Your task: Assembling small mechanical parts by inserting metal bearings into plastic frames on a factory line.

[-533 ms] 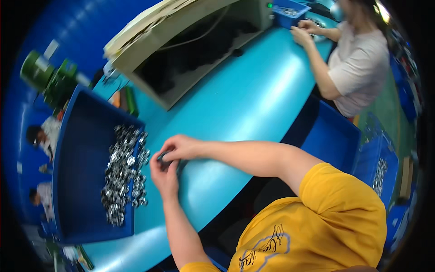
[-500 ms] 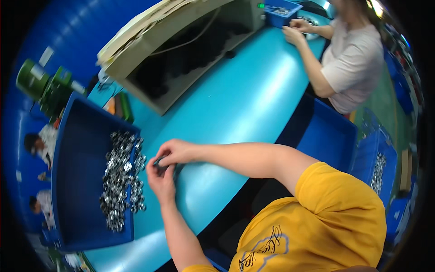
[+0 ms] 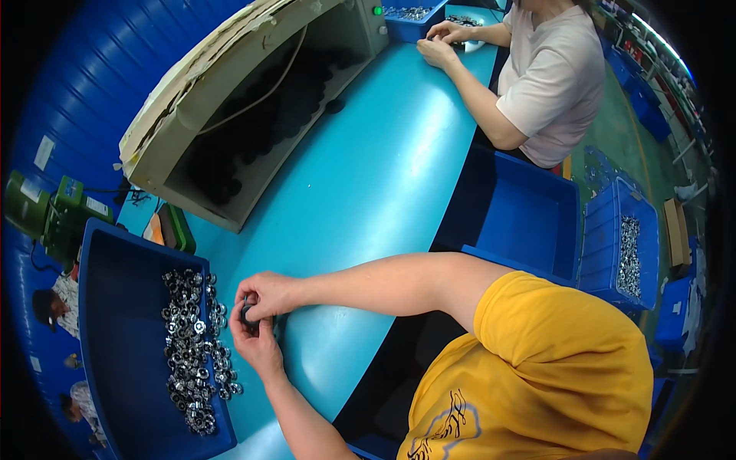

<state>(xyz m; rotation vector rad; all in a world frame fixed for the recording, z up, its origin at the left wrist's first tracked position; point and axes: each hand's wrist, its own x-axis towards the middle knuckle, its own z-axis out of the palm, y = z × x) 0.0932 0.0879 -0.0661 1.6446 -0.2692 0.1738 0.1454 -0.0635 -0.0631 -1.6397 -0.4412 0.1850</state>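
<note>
Both of my hands meet above the turquoise tabletop, beside a blue bin. A small dark ring-shaped part [image 3: 248, 313] sits between them, mostly covered by fingers. My left hand [image 3: 257, 346] is closed round it from the near side. From the far side, my right hand [image 3: 270, 294] has its thumb and fingers pressed on the same part. Just left of my hands, shiny metal ring-like parts [image 3: 184, 337] lie heaped in the blue bin [image 3: 123, 330]. More of these metal parts [image 3: 222, 368] lie on the table along the bin's edge.
A beige open-fronted box [image 3: 230, 215] with black round parts [image 3: 261, 123] stands across the table [image 3: 368, 176]. Green machinery [image 3: 69, 207] is at far left. A co-worker [image 3: 544, 77] handles something at far right, near another blue bin [image 3: 410, 29]. Blue crates [image 3: 529, 215] stand right.
The whole view has shifted, so the table and co-worker appear farther left. My hands keep hold of the dark ring-shaped part, with the fingers slightly rearranged.
</note>
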